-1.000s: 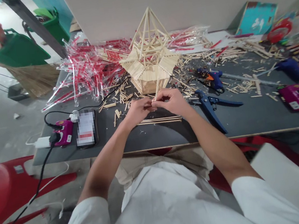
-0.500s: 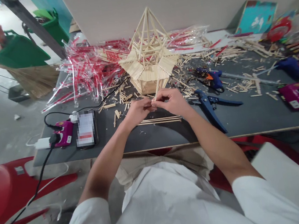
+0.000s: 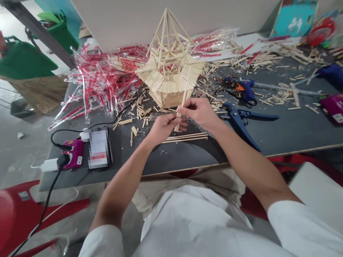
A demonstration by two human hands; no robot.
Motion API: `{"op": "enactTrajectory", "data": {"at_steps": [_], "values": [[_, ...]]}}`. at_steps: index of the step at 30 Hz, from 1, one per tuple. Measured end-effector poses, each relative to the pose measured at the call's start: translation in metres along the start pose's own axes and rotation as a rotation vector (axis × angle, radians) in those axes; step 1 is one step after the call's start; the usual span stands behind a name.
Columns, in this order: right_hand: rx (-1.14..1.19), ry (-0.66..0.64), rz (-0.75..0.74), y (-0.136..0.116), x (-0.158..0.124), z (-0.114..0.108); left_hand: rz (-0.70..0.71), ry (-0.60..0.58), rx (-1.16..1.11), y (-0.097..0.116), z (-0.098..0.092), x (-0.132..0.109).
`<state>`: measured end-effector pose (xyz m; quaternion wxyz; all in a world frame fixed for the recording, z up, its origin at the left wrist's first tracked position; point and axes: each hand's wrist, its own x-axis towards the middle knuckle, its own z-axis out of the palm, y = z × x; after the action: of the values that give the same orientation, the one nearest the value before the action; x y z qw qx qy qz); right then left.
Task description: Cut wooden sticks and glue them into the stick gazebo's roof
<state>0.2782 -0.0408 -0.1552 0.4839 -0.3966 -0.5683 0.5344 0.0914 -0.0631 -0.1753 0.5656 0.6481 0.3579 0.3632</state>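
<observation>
My right hand (image 3: 200, 112) is closed, its thumb and fingers pinching some thin wooden sticks (image 3: 184, 97) that slant up toward the model. Against the lower part of the same sticks, my left hand (image 3: 164, 128) has its thumb and fingers closed too. How many sticks are held cannot be told. Just behind the hands stands a wooden stick model (image 3: 179, 80), with a pointed open frame on top and flared panels around a slatted base. Several loose sticks (image 3: 188, 137) lie side by side in front of my hands.
Clear and red plastic wrappers (image 3: 101, 83) heap up at the back left. A phone (image 3: 98, 149) and purple power strip (image 3: 74, 152) lie left. On the right are a blue cutter (image 3: 240, 125), a blue glue gun (image 3: 247, 89) and scattered stick offcuts (image 3: 277, 98).
The sticks have tilted and their lower ends now show below my fingers. My right hand has shifted slightly right, and my left hand's fingers have spread a little under the sticks.
</observation>
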Motion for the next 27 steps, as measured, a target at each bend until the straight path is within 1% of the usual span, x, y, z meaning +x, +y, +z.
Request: {"op": "enactTrajectory", "data": {"at_steps": [2, 4, 8, 10, 12, 15, 18, 22, 24, 27], "values": [[0.017, -0.014, 0.017, -0.001, -0.001, 0.000, -0.067, -0.008, -0.149, 0.003, 0.002, -0.001], [0.013, -0.025, 0.017, -0.002, -0.001, 0.000, -0.114, -0.002, -0.222, 0.007, 0.002, -0.004], [0.007, -0.031, 0.011, -0.002, -0.001, 0.002, -0.184, -0.008, -0.253, 0.014, 0.000, -0.008], [0.003, -0.036, 0.030, -0.002, -0.001, 0.003, -0.196, -0.015, -0.230, 0.014, -0.001, -0.009], [-0.011, -0.043, 0.041, -0.002, -0.001, 0.003, -0.165, -0.016, -0.153, 0.011, -0.002, -0.008], [-0.056, -0.071, 0.011, -0.003, -0.002, 0.003, -0.086, 0.013, -0.019, 0.006, -0.003, -0.006], [-0.170, -0.137, -0.062, -0.006, -0.005, 0.001, -0.028, 0.054, 0.087, 0.003, -0.007, -0.005], [-0.384, -0.168, -0.215, -0.011, -0.009, 0.001, 0.044, 0.080, 0.191, 0.002, -0.013, -0.005], [-0.430, -0.199, -0.266, -0.013, -0.009, 0.001, 0.054, 0.083, 0.202, 0.003, -0.015, -0.006], [-0.451, -0.233, -0.292, -0.013, -0.010, 0.002, 0.076, 0.074, 0.261, 0.005, -0.016, -0.008]]}}
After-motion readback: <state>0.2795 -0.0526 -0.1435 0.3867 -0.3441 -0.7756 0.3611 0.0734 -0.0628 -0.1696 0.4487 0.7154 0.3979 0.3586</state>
